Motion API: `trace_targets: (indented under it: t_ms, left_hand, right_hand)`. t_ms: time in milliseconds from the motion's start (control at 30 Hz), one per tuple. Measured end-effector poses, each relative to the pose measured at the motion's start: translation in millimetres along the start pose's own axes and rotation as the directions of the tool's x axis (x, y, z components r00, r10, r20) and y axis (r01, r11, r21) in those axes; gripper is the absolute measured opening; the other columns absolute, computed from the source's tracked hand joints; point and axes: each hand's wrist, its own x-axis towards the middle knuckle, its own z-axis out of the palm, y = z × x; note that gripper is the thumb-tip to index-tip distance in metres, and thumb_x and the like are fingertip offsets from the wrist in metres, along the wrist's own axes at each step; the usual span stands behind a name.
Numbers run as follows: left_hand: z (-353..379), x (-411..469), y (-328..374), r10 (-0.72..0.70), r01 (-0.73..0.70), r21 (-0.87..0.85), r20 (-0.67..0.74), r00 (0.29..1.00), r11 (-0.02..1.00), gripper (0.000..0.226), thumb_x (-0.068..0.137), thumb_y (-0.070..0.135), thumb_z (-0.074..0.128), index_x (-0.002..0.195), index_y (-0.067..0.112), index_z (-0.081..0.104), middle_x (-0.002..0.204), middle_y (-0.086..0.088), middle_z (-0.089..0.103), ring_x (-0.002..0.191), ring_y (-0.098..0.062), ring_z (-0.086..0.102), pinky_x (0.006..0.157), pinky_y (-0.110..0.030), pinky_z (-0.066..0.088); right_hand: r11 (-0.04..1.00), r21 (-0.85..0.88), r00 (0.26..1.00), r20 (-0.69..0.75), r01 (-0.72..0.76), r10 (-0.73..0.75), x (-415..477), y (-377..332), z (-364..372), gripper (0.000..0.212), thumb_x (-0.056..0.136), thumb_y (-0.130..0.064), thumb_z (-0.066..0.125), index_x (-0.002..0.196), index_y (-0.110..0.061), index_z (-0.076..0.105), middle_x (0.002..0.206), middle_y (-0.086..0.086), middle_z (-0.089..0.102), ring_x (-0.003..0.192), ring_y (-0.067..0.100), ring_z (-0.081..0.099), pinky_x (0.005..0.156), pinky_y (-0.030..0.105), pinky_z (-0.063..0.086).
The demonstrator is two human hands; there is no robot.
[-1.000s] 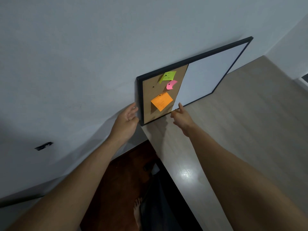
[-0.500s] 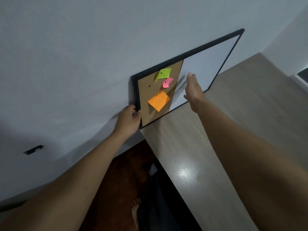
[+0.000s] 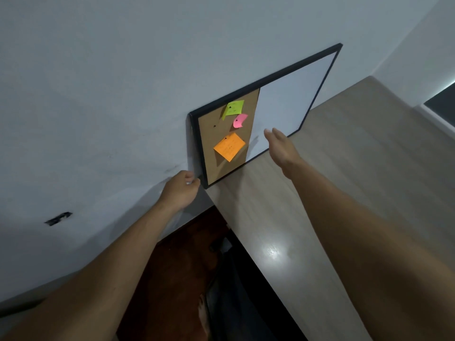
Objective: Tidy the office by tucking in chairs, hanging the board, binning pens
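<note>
Board [image 3: 283, 112] against wall, left hand [image 3: 181, 190] fingers curled beside its lower corner, right hand [image 3: 280, 146] open, empty, before it

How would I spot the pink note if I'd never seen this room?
Find the black-framed board leaning against the wall on the wooden desk. Its left part is brown cork holding three notes. The pink note is the smallest, curled, between the green note above and the larger orange note below.
</note>
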Motion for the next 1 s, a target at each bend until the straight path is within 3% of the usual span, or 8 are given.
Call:
trace_targets:
  t_ms: [233,333,567,667,767,833,1000]
  left_hand:
    - [14.2,-42.4,11.9,0.046,-0.055,0.073,0.115,0.992,0.996,0.039,0.109,0.033,0.055,0.144,0.018,0.063,0.144,-0.004,0.064,0.133,-0.022,0.059,0.101,-0.033,0.046]
    - [29.4,-71.5,25.9,0.092,-0.109,0.092,0.178,0.980,0.990,0.035,0.110,0.034,0.055,0.141,0.021,0.065,0.136,0.001,0.065,0.131,-0.020,0.059,0.104,-0.035,0.047]
    - [78.0,-156.7,60.0,0.225,-0.275,0.147,0.291,0.930,0.950,0.036,0.108,0.028,0.057,0.140,0.018,0.069,0.138,-0.002,0.069,0.132,-0.021,0.062,0.109,-0.036,0.048]
    - [101.4,-192.2,65.3,0.261,-0.333,0.167,0.345,0.902,0.928,0.033,0.105,0.037,0.058,0.132,0.025,0.073,0.134,0.002,0.073,0.128,-0.019,0.066,0.113,-0.042,0.051]
    - [127.9,-216.2,57.5,0.300,-0.378,0.145,0.384,0.873,0.915,0.037,0.087,0.052,0.055,0.115,0.037,0.074,0.130,0.004,0.075,0.123,-0.018,0.069,0.114,-0.047,0.052]
    - [146.3,-244.0,56.2,0.323,-0.397,0.125,0.393,0.861,0.909,0.031,0.086,0.052,0.055,0.109,0.040,0.073,0.127,0.004,0.076,0.121,-0.018,0.071,0.114,-0.047,0.052]
    - [196.0,-333.6,59.7,0.334,-0.437,0.175,0.421,0.843,0.882,0.029,0.110,0.025,0.055,0.130,0.018,0.074,0.128,0.001,0.075,0.122,-0.020,0.070,0.099,-0.032,0.051]
  right_hand:
    - [0.993,-0.085,0.996,-0.041,-0.078,0.074,-74.1,44.2,-44.4,0.068,0.103,-0.050,0.056,0.160,-0.015,0.044,0.165,0.005,0.045,0.149,0.023,0.046,0.124,0.041,0.036]
    - [0.987,-0.129,0.994,-0.069,-0.091,0.082,-117.7,63.5,-73.2,0.062,0.104,-0.044,0.057,0.156,-0.012,0.049,0.160,0.008,0.051,0.146,0.024,0.050,0.123,0.039,0.037]
    - [0.975,-0.167,0.980,-0.161,-0.145,0.119,-235.1,110.0,-139.2,0.056,0.104,-0.042,0.058,0.150,-0.010,0.057,0.155,0.009,0.057,0.142,0.024,0.054,0.120,0.038,0.041]
    - [0.974,-0.155,0.972,-0.194,-0.163,0.132,-286.0,131.3,-166.3,0.054,0.105,-0.038,0.057,0.149,-0.008,0.057,0.153,0.011,0.058,0.141,0.025,0.055,0.117,0.035,0.041]
    - [0.976,-0.143,0.968,-0.218,-0.162,0.128,-333.9,157.1,-188.3,0.051,0.105,-0.036,0.057,0.147,-0.006,0.059,0.150,0.011,0.061,0.139,0.025,0.057,0.115,0.034,0.042]
    - [0.980,-0.121,0.966,-0.224,-0.158,0.129,-365.4,177.2,-201.8,0.047,0.106,-0.034,0.058,0.144,-0.006,0.062,0.146,0.011,0.064,0.136,0.026,0.059,0.113,0.034,0.044]
    - [0.981,-0.060,0.959,-0.233,-0.182,0.164,-442.2,231.6,-232.3,0.046,0.105,-0.035,0.058,0.141,-0.007,0.065,0.140,0.010,0.068,0.129,0.026,0.063,0.105,0.031,0.045]
